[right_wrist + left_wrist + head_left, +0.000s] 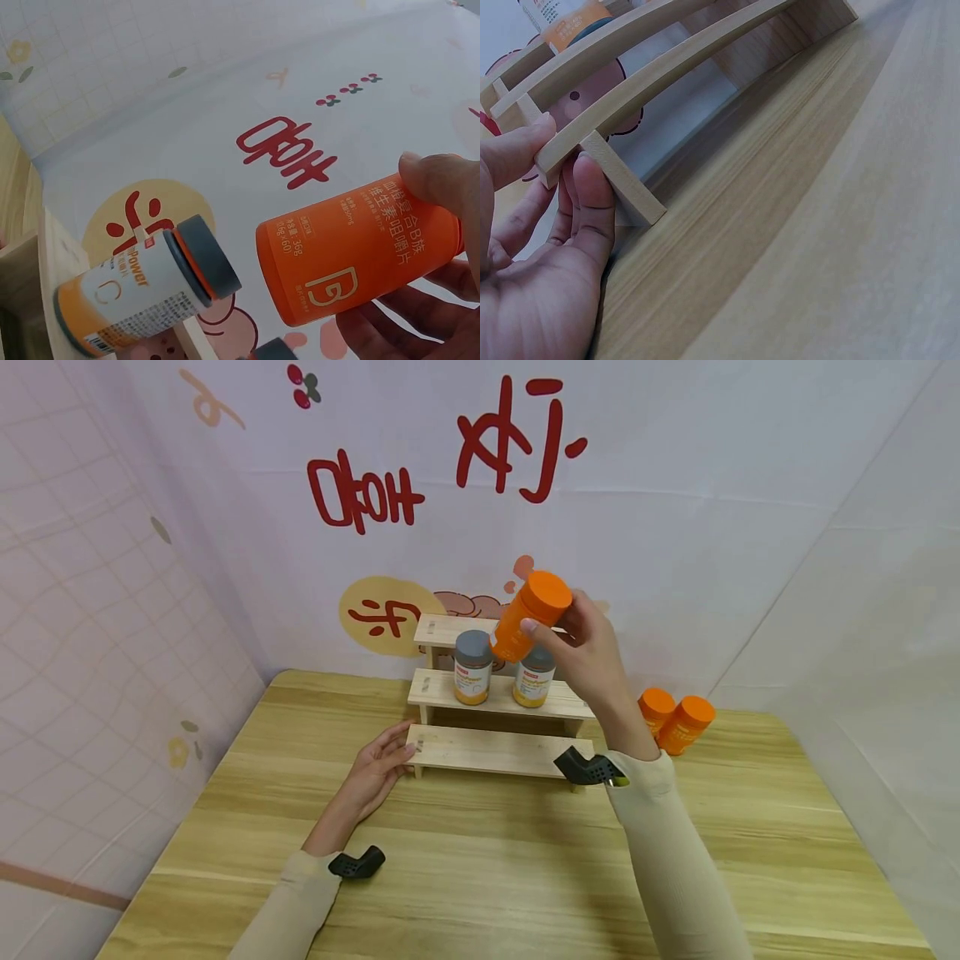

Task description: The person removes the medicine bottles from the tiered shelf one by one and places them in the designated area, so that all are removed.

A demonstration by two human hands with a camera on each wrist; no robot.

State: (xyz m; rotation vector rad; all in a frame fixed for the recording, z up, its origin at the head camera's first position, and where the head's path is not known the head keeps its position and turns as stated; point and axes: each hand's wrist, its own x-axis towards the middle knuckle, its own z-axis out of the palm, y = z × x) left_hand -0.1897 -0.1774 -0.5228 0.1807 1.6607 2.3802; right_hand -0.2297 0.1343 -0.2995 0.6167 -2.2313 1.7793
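Note:
My right hand (pixel 588 647) grips an orange vitamin bottle (pixel 531 615) with an orange cap, tilted in the air above the wooden tiered rack (pixel 495 750). In the right wrist view the thumb and fingers wrap the bottle (pixel 360 247) near one end. Two grey-capped bottles stand on the middle tier: one at left (pixel 472 668), and one at right (pixel 534 681), partly covered by the orange bottle. My left hand (pixel 375 772) pinches the left end of the lowest shelf, thumb on top and fingers under it, as the left wrist view shows.
Two more orange bottles stand on the wooden table (pixel 480 860) right of the rack, one in front (pixel 686 725) and one partly behind my right forearm (pixel 656 708). A white printed cloth (pixel 675 460) hangs close behind the rack.

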